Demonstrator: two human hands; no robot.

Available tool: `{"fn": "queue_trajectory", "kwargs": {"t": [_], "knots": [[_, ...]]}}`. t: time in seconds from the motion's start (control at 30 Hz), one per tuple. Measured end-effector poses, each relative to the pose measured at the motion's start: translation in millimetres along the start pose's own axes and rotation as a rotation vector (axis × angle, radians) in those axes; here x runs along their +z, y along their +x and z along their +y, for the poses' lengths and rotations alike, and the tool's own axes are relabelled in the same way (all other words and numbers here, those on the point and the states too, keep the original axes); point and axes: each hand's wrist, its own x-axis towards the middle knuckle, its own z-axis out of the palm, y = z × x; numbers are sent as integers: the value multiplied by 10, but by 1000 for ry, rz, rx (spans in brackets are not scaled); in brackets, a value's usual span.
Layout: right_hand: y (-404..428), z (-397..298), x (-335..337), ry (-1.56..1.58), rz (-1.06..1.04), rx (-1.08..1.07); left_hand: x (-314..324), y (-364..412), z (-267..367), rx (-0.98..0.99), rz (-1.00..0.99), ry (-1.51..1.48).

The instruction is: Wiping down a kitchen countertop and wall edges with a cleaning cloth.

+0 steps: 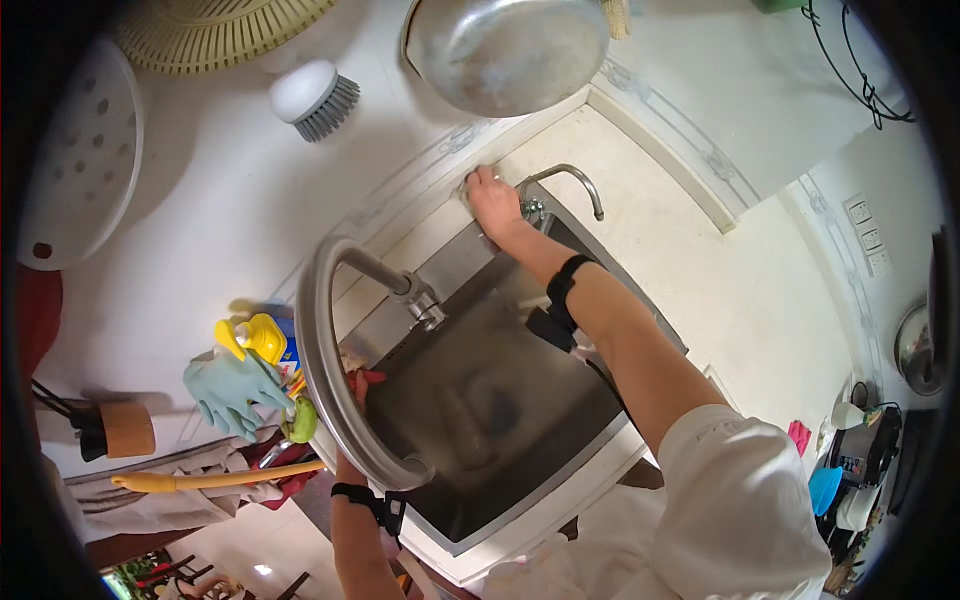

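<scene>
My right hand reaches across a stainless-steel sink to the ledge behind it, beside a small tap. Its fingers are bent down at the foot of the wall over something pale that is mostly hidden. My left hand, partly hidden behind the large curved faucet, is at the sink's left edge by a red item; its grip cannot be made out. Both wrists wear black straps. Pale green rubber gloves and a yellow-capped bottle are just left of the faucet.
A metal pan and a white scrub brush hang on the wall above the ledge. Beyond the small tap lies a cream countertop. A yellow-orange tube sticks out left of the sink. Black-handled utensils stand near a wooden block.
</scene>
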Motion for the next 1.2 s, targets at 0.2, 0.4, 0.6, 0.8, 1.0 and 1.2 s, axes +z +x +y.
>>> {"fn": "queue_trajectory", "kwargs": {"t": [0.2, 0.4, 0.6, 0.8, 1.0, 1.2], "knots": [[-325, -543, 73, 68, 62, -218, -1, 70, -86, 244, 103, 538], [-1031, 124, -489, 374, -182, -246, -184, -72, 26, 308, 55, 549], [-315, 1475, -1119, 470, -63, 110, -148, 21, -29, 208, 74, 567], [632, 1032, -528, 526, -190, -591, -47, 56, -424, 282, 104, 685], [392, 1517, -483, 516, -490, -620, -24, 115, -413, 370, 144, 726], [-286, 1439, -992, 589, -541, -98, -43, 139, -458, 333, 115, 768]]}}
